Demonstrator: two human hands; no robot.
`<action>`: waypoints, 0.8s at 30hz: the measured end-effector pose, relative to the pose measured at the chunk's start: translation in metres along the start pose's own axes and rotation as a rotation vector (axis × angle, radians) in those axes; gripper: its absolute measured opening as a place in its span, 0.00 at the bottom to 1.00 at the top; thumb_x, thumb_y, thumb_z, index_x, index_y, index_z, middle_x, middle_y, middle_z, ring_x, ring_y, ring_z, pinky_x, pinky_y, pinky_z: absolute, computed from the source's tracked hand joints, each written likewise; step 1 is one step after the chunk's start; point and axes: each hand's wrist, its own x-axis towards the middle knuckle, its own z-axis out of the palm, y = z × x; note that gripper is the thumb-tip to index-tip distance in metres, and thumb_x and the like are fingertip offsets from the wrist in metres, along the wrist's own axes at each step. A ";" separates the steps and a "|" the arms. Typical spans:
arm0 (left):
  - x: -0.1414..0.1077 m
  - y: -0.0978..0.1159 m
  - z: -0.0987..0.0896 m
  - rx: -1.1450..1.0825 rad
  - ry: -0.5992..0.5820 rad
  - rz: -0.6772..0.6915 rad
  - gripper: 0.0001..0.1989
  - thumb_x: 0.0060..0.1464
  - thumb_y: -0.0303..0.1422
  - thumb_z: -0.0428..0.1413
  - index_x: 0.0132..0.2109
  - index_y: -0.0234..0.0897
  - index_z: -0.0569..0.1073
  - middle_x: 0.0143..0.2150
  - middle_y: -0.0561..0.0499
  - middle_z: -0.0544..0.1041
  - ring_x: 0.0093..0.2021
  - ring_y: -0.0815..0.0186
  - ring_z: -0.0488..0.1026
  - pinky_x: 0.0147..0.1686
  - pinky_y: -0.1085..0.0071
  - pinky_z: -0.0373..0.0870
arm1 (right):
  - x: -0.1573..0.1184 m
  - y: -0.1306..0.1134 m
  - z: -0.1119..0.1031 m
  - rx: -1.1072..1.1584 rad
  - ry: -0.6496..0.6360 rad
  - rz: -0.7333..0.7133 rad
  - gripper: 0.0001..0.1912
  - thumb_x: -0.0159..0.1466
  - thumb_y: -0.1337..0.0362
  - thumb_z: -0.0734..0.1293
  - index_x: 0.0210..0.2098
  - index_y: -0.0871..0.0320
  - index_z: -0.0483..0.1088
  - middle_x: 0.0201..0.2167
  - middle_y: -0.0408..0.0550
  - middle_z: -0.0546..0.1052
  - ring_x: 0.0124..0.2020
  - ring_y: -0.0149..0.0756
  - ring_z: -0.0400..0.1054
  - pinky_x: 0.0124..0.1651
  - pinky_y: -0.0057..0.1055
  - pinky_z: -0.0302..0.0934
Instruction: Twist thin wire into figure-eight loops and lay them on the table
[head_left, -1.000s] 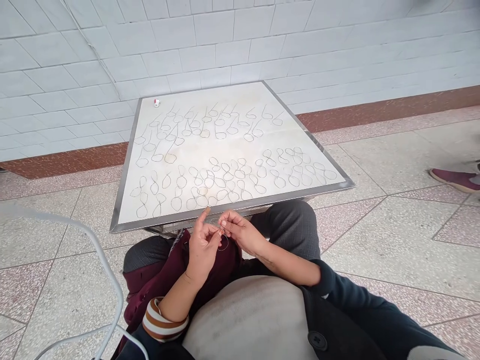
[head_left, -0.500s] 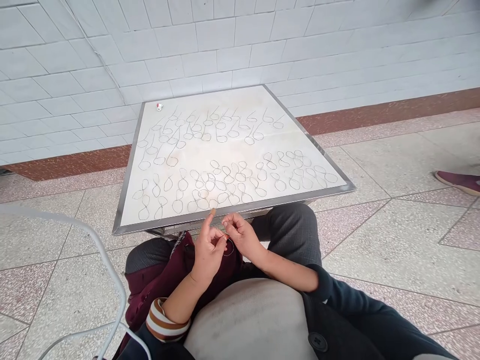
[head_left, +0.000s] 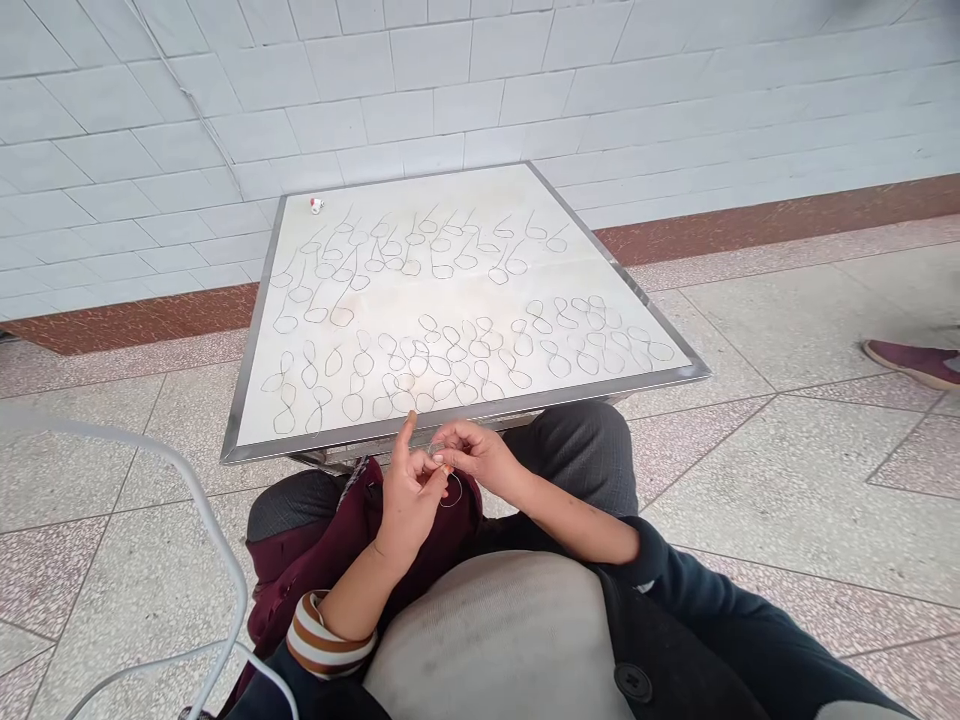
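Head view. Left hand (head_left: 411,497): thumb and a bent finger pinched together on a thin wire (head_left: 460,490), 1 finger raised toward the table edge. Right hand (head_left: 480,458): thumb and fingertips closed together just beside the left's pinch; wire between its tips too fine to make out with certainty.

Wire's position: at the left fingertips, 1 round loop hanging just below and to the right of the pinch, in front of dark red cloth (head_left: 450,520). Both hands over the lap, just short of the metal-edged table (head_left: 427,305).

On the table: 8-shaped wires (head_left: 558,365) spread over the near half; single loops with straight tails (head_left: 442,277) over the far half. Far left corner: 1 small red-and-white object (head_left: 316,206), any marking too small to read.
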 end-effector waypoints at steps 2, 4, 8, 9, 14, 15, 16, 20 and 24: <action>0.000 -0.002 0.000 0.000 -0.008 -0.007 0.41 0.53 0.30 0.58 0.69 0.42 0.47 0.23 0.61 0.66 0.23 0.72 0.66 0.30 0.74 0.69 | 0.000 0.000 0.000 -0.007 -0.009 0.006 0.10 0.58 0.58 0.70 0.36 0.56 0.71 0.21 0.36 0.66 0.23 0.27 0.60 0.28 0.25 0.55; 0.000 -0.004 0.001 -0.001 -0.011 -0.020 0.42 0.52 0.29 0.58 0.69 0.42 0.47 0.23 0.61 0.65 0.23 0.72 0.65 0.29 0.74 0.68 | 0.000 -0.001 0.000 -0.026 -0.019 0.001 0.10 0.57 0.58 0.71 0.36 0.56 0.71 0.20 0.36 0.65 0.22 0.26 0.58 0.26 0.24 0.53; 0.000 -0.009 0.001 0.004 0.007 -0.033 0.41 0.51 0.27 0.58 0.69 0.43 0.50 0.22 0.62 0.62 0.23 0.73 0.62 0.25 0.77 0.66 | 0.000 -0.001 0.000 -0.146 -0.007 -0.050 0.08 0.58 0.60 0.71 0.31 0.57 0.70 0.20 0.36 0.65 0.22 0.25 0.56 0.26 0.24 0.51; 0.001 -0.011 0.000 0.007 0.010 -0.033 0.40 0.51 0.26 0.57 0.68 0.43 0.51 0.22 0.62 0.61 0.22 0.73 0.62 0.25 0.77 0.66 | -0.001 -0.001 0.001 -0.195 0.005 -0.069 0.08 0.58 0.61 0.71 0.30 0.57 0.70 0.21 0.37 0.66 0.22 0.26 0.56 0.27 0.24 0.51; 0.002 -0.016 -0.001 -0.030 0.001 -0.047 0.39 0.52 0.29 0.58 0.68 0.44 0.52 0.22 0.62 0.60 0.22 0.73 0.62 0.25 0.76 0.67 | -0.001 0.004 0.006 -0.317 0.048 -0.104 0.07 0.58 0.64 0.70 0.28 0.57 0.68 0.24 0.39 0.69 0.26 0.27 0.59 0.30 0.25 0.52; 0.003 -0.017 -0.001 -0.034 0.002 -0.051 0.39 0.51 0.30 0.58 0.68 0.43 0.52 0.22 0.62 0.60 0.22 0.72 0.63 0.25 0.76 0.68 | 0.000 0.006 0.006 -0.288 0.047 -0.088 0.07 0.59 0.63 0.70 0.28 0.57 0.68 0.24 0.39 0.68 0.26 0.27 0.59 0.30 0.25 0.53; 0.003 -0.017 -0.001 -0.033 0.007 -0.052 0.40 0.51 0.30 0.58 0.68 0.43 0.53 0.22 0.62 0.60 0.22 0.72 0.63 0.25 0.75 0.69 | 0.000 0.008 0.007 -0.237 0.044 -0.063 0.08 0.58 0.62 0.70 0.28 0.57 0.67 0.23 0.39 0.68 0.25 0.28 0.59 0.30 0.25 0.53; 0.004 -0.014 0.002 -0.008 0.015 -0.027 0.40 0.51 0.30 0.59 0.68 0.42 0.52 0.22 0.61 0.65 0.23 0.72 0.65 0.27 0.75 0.69 | 0.003 0.012 0.003 0.075 -0.016 0.116 0.14 0.57 0.54 0.70 0.30 0.57 0.65 0.22 0.37 0.65 0.22 0.27 0.58 0.26 0.25 0.53; 0.006 -0.011 0.000 -0.093 0.040 -0.030 0.41 0.52 0.30 0.60 0.68 0.39 0.51 0.24 0.59 0.71 0.24 0.71 0.68 0.30 0.73 0.70 | -0.002 0.011 -0.005 0.211 -0.079 0.174 0.19 0.64 0.46 0.61 0.39 0.56 0.66 0.29 0.40 0.67 0.25 0.27 0.61 0.29 0.26 0.58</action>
